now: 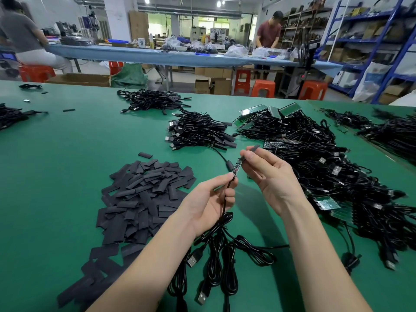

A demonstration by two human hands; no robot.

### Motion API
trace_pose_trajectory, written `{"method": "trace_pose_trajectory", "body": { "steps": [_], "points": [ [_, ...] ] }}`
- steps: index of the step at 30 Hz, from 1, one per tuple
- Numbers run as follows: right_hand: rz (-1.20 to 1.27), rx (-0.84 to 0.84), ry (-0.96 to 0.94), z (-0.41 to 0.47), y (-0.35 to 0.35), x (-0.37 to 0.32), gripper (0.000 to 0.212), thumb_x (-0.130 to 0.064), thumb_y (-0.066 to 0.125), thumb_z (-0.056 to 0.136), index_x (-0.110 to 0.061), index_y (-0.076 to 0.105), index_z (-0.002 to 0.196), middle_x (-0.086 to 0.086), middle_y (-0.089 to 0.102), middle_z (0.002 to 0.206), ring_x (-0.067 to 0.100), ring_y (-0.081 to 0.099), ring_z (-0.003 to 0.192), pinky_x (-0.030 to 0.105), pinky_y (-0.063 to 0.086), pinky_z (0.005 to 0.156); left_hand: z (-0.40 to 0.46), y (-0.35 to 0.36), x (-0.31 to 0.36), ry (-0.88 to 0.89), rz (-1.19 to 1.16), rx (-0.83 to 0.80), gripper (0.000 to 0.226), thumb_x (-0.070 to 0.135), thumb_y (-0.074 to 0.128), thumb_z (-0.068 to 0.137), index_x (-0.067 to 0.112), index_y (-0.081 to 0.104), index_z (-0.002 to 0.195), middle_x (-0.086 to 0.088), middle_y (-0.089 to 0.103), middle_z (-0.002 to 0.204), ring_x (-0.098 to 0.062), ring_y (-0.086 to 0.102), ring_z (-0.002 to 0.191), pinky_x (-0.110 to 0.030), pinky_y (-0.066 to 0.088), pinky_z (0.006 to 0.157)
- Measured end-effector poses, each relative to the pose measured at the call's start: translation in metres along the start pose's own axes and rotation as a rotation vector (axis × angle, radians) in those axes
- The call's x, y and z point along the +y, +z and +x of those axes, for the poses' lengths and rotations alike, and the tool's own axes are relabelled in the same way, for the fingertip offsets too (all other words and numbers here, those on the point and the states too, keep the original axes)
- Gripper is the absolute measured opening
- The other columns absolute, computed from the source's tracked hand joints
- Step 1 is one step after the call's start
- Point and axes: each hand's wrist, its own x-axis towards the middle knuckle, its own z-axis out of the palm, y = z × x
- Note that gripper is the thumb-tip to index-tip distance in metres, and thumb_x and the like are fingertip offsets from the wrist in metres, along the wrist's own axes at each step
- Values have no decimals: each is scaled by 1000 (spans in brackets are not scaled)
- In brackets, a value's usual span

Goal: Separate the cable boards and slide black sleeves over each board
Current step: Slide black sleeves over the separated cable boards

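My left hand [211,199] pinches a black cable just below a narrow cable board [236,167], which points up and to the right. My right hand [270,176] pinches a flat black sleeve [254,148] at the board's upper tip. The cable [221,224] drops from my left hand into coiled loops with USB plugs near the table's front edge. A large heap of loose black sleeves [144,194] lies to the left of my hands.
The green table [67,154] carries piles of black cables: sleeved ones [200,131] behind my hands, another pile [153,101] farther back, and a big tangle with joined board panels [326,167] on the right. Two people work at a blue bench behind.
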Motion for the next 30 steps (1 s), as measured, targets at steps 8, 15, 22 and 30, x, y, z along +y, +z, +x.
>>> {"method": "trace_pose_trajectory", "body": {
  "steps": [8, 15, 22, 30],
  "points": [
    [-11, -44, 9, -1, 0, -1, 19, -14, 83, 72, -13, 79, 91, 2, 74, 88, 8, 68, 81, 17, 55, 76, -6, 2, 10, -31, 53, -45, 9, 13, 73, 75, 12, 75, 66, -3, 64, 78, -8, 46, 50, -18, 43, 47],
    [51, -109, 40, -4, 2, -1, 18, -18, 80, 66, -18, 81, 84, 2, 77, 98, 7, 71, 87, 17, 55, 75, -10, -3, 27, -129, 99, -141, 10, 8, 80, 66, 6, 72, 71, -7, 62, 77, -7, 43, 49, -17, 42, 46],
    [71, -200, 118, -6, 2, -3, 15, -13, 75, 72, -19, 81, 84, 5, 77, 97, 9, 72, 84, 18, 56, 74, -12, -8, 36, -156, 146, -165, 6, 8, 68, 77, 3, 69, 80, -7, 61, 77, -7, 43, 49, -17, 41, 46],
    [-40, -269, 196, -9, -14, -15, 14, -11, 76, 72, -17, 79, 84, 8, 77, 97, 10, 72, 80, 17, 57, 74, -12, -7, 42, -78, 420, -171, 17, 12, 70, 76, 4, 67, 91, -3, 64, 77, -5, 44, 51, -17, 42, 50]
  ]
}}
